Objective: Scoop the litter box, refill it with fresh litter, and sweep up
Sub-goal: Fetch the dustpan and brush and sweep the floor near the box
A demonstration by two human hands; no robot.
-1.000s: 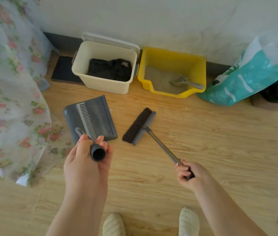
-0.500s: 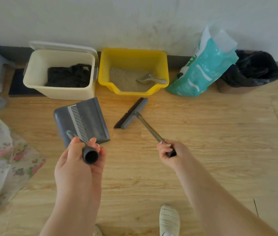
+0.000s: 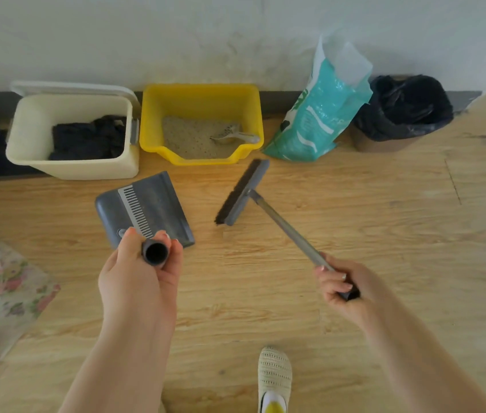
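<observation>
We have swung our grey long-handled broom (image 3: 243,193) rightward, clear of the grey plastic dustpan (image 3: 146,210); right hand (image 3: 344,289) grips its handle, left hand (image 3: 143,272) grips the dustpan's, before the yellow plastic litter box (image 3: 200,99).

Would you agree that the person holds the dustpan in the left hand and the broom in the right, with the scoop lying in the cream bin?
Not quite: the scoop lies in the yellow litter box, not the cream bin, as the head view shows. The rest holds: the left hand grips the dustpan handle and the right hand grips the broom.
</observation>
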